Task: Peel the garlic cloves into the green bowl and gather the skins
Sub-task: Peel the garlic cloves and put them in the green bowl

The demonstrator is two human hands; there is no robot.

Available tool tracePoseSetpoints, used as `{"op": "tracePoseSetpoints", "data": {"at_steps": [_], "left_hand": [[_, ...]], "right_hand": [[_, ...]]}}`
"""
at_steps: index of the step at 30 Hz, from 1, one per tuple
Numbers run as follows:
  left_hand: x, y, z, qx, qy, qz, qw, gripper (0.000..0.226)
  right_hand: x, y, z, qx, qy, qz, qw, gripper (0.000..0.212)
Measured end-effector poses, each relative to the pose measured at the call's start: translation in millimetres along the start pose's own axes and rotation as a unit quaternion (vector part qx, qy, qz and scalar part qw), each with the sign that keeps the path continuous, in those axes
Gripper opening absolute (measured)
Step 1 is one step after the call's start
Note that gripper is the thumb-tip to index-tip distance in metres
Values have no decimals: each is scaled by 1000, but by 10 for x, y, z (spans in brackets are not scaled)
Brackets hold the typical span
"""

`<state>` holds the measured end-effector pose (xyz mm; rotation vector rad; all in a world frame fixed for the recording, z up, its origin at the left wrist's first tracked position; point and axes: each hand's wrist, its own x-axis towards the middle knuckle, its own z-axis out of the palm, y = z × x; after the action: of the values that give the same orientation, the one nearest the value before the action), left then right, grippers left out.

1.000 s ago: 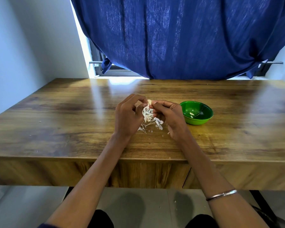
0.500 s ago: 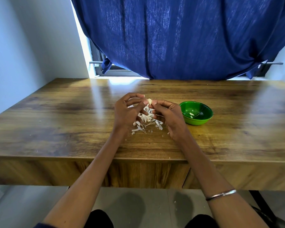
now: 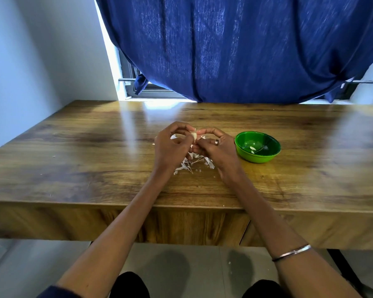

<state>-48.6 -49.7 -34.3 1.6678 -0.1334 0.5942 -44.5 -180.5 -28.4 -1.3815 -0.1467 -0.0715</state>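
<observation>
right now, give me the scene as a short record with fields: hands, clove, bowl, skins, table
left hand: left hand pinches the garlic clove from the left
right hand: right hand pinches the same clove from the right; ring on one finger, bangle on the wrist
clove: held above the table between both hands, pale, partly hidden by fingertips
bowl: green bowl to the right of the hands, a few pale pieces inside
skins: pile of skins on the table under the hands
table: wooden table, small flecks scattered on it
</observation>
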Motion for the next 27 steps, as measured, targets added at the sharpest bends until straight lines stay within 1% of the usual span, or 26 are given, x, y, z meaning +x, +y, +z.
{"op": "tracePoseSetpoints", "data": {"at_steps": [4,8,12,15,19,23,27], "left_hand": [[27,-39,-1,46,21,26,998,19],[24,-69,13,77,35,43,996,16],[22,-80,6,77,38,51,995,10],[23,-78,5,74,36,58,995,9],[31,-65,-2,66,26,45,996,13],[31,-43,-10,54,14,45,997,18],[9,-26,-4,37,6,38,999,21]], "right_hand": [[6,3,-4,-5,-6,3,1000,11],[3,10,-11,-4,-11,1,1000,13],[5,22,-29,0,-24,-5,1000,17],[15,29,-30,-9,-18,-8,1000,18],[36,36,-40,7,-13,3,1000,20],[51,52,-59,27,-14,10,999,16],[91,73,-89,20,11,25,999,14]]}}
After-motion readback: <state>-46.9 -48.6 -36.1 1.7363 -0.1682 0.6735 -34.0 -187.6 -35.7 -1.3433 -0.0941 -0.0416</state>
